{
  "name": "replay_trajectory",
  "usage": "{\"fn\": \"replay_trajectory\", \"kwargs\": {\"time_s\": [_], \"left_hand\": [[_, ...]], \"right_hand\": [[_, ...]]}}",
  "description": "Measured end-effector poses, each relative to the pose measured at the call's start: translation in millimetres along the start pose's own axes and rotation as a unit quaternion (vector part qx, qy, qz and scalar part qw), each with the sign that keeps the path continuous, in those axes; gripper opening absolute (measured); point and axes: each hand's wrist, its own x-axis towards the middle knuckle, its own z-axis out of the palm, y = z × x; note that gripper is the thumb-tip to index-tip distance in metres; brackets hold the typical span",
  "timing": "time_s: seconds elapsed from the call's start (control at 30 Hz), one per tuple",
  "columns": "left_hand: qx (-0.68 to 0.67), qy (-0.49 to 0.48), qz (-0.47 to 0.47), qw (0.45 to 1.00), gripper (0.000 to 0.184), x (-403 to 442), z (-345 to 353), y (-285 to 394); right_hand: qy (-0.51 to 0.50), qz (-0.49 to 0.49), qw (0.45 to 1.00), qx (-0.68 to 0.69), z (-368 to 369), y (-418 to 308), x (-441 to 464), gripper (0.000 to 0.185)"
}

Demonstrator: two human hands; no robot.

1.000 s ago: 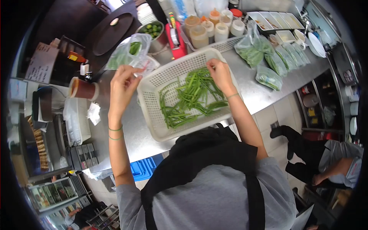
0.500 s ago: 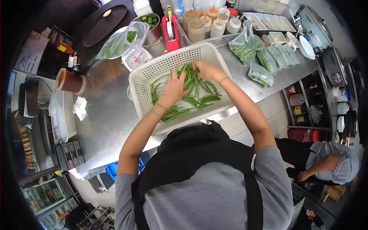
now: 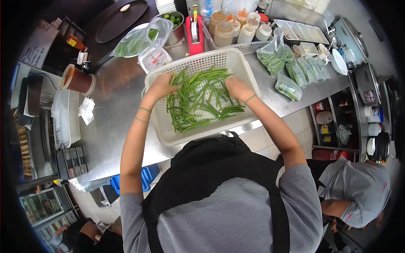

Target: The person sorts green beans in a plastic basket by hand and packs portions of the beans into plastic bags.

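Observation:
Long green beans (image 3: 198, 90) lie spread over the floor of a white perforated plastic basket (image 3: 242, 59) on the steel counter. At the basket's left side, my left hand (image 3: 161, 87) touches the edge of the beans, its thumb apart from the fingers. On the right, my right hand (image 3: 238, 89) has its fingers curled down at the bean ends; the fingertips are partly hidden. Both wrists wear thin green bands.
Behind the basket stand a dial scale (image 3: 154, 58), a red tape dispenser (image 3: 195, 36) and a bin of sauce bottles (image 3: 223, 33). Bagged greens (image 3: 272, 55) lie to the right. A tub of red sauce (image 3: 78, 80) is left. A co-worker (image 3: 354, 189) is at right.
My hands have moved apart, the left one to the basket's left side and the right one lower. The beans, heaped under both hands before, are spread wider. The co-worker has shifted.

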Motion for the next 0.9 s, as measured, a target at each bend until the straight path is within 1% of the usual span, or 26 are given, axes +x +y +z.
{"fn": "replay_trajectory", "kwargs": {"time_s": [0.07, 0.1, 0.17, 0.2, 0.27, 0.3, 0.37, 0.4, 0.47, 0.5, 0.57, 0.6, 0.7, 0.73, 0.8, 0.9], "left_hand": [[-0.014, 0.018, -0.015, 1.000, 0.048, -2, -3, -2], [0.020, 0.082, 0.044, 0.995, 0.049, 0, 3, -8], [0.092, 0.206, 0.161, 0.961, 0.051, 8, 23, -19], [0.080, 0.197, 0.141, 0.967, 0.049, 2, 24, -3], [0.084, 0.156, 0.225, 0.958, 0.044, 10, 35, 4], [0.086, 0.135, 0.267, 0.950, 0.041, 14, 41, 6], [0.097, 0.048, 0.302, 0.947, 0.029, 15, 56, 11], [0.102, 0.004, 0.318, 0.943, 0.023, 13, 61, 11], [0.204, 0.076, 0.268, 0.939, 0.014, 9, 71, 1], [0.254, 0.110, 0.241, 0.930, 0.010, 8, 73, -5], [0.328, 0.171, 0.186, 0.910, 0.008, 12, 66, -18], [0.364, 0.200, 0.157, 0.896, 0.008, 13, 62, -21], [0.341, 0.185, 0.151, 0.909, 0.008, 14, 53, -23], [0.279, 0.179, 0.202, 0.921, 0.009, 15, 53, -20], [0.150, 0.164, 0.301, 0.927, 0.010, 19, 56, -11], [0.288, 0.163, 0.271, 0.904, 0.011, 7, 61, -11]], "right_hand": [[-0.006, -0.014, 0.999, 0.037, 18, 1, 10, 0.018], [-0.010, -0.013, 0.999, 0.044, 16, -3, 9, 0.018], [-0.019, -0.009, 0.998, 0.058, 12, -11, 7, 0.019], [-0.044, -0.010, 0.996, 0.081, 10, -11, 10, 0.019], [-0.095, -0.011, 0.988, 0.125, 5, -7, 19, 0.019], [-0.091, -0.014, 0.984, 0.150, 3, -5, 21, 0.017], [-0.085, -0.022, 0.975, 0.202, -2, -2, 24, 0.014], [-0.030, -0.035, 0.975, 0.218, -5, 0, 23, 0.014], [0.080, -0.062, 0.963, 0.250, -15, 4, 22, 0.016], [0.093, -0.057, 0.958, 0.263, -19, 7, 21, 0.016], [0.119, -0.044, 0.948, 0.292, -27, 12, 19, 0.015], [0.102, -0.042, 0.941, 0.319, -31, 11, 16, 0.014], [0.109, -0.068, 0.938, 0.321, -22, -1, 22, 0.014], [0.129, -0.105, 0.940, 0.297, -12, -9, 27, 0.013], [0.167, -0.177, 0.938, 0.248, 9, -30, 36, 0.013], [0.121, -0.155, 0.962, 0.187, 18, -53, 39, 0.012]]}}
